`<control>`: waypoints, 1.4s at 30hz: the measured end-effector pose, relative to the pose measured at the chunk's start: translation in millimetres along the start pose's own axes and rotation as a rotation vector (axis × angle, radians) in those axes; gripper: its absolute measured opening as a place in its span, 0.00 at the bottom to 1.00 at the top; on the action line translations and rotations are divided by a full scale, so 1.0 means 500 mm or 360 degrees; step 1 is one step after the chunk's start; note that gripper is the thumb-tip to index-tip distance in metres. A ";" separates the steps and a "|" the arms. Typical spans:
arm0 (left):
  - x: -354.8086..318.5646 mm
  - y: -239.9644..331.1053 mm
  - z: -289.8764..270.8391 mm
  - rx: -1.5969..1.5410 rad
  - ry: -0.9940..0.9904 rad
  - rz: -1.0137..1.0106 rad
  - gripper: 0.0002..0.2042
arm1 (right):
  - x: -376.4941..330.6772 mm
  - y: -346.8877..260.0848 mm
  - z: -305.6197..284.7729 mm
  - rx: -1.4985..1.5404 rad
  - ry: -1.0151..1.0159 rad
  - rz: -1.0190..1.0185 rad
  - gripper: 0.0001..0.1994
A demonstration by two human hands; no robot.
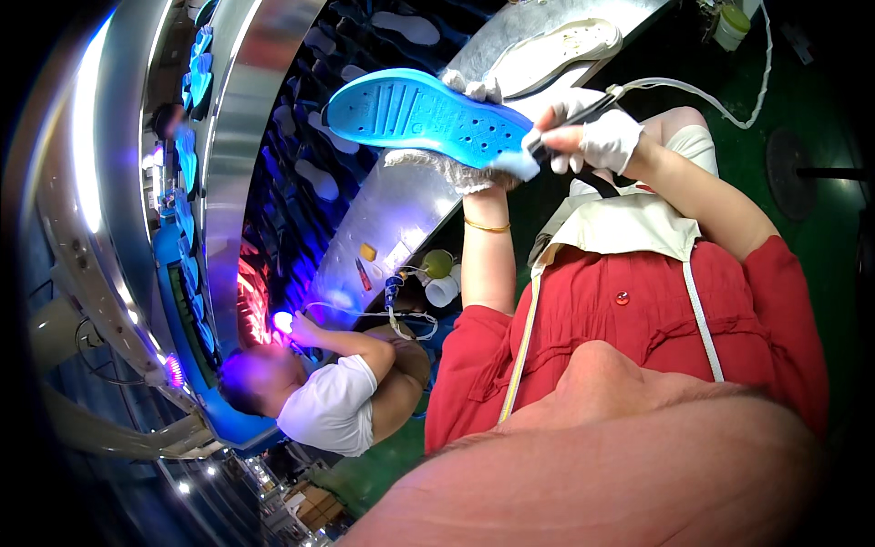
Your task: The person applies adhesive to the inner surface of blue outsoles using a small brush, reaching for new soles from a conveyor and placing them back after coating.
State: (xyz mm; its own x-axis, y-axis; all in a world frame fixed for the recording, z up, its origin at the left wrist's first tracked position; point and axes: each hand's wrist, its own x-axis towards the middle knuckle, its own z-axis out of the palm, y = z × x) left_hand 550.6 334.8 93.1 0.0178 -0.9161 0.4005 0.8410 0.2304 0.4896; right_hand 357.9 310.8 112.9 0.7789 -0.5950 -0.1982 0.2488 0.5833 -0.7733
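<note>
A bright blue shoe sole (419, 114) is held up in the air with its ridged tread side facing me. My left hand (453, 170), in a white knit glove, grips it from below near the heel, and its fingertips curl over the far edge. My right hand (603, 139), also gloved, holds a thin dark tool (580, 115) with its tip against the sole's heel end. A white cable (702, 91) runs from the tool up to the right.
A metal work table (401, 205) lies behind the sole, with a white shoe (558, 44) and small pots (439, 266) on it. A dark conveyor (305, 173) carries several soles at the left. A co-worker in a white shirt (335, 406) bends over purple light.
</note>
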 end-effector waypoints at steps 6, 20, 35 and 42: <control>-0.002 0.021 0.001 0.0368 0.0351 -0.0115 0.52 | 0.021 0.027 -0.029 -0.0887 -0.0056 -0.0723 0.05; 0.048 0.049 0.036 0.1259 0.0674 -0.0685 0.50 | 0.046 -0.005 -0.036 -0.0916 -0.0197 -0.0695 0.04; 0.084 0.071 -0.018 0.1417 0.0937 -0.1329 0.37 | 0.059 -0.022 -0.034 -0.1032 -0.0261 -0.0369 0.05; 0.089 0.070 0.006 0.1263 0.0931 -0.1264 0.38 | 0.105 -0.019 -0.078 -0.0898 -0.0103 -0.0518 0.05</control>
State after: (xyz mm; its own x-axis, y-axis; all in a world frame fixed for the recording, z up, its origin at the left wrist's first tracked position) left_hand 579.0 303.2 130.5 0.0649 -0.8529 -0.5180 0.1785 -0.5008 0.8469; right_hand 374.2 252.5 86.5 0.7524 -0.6472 0.1226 0.1511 -0.0116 -0.9885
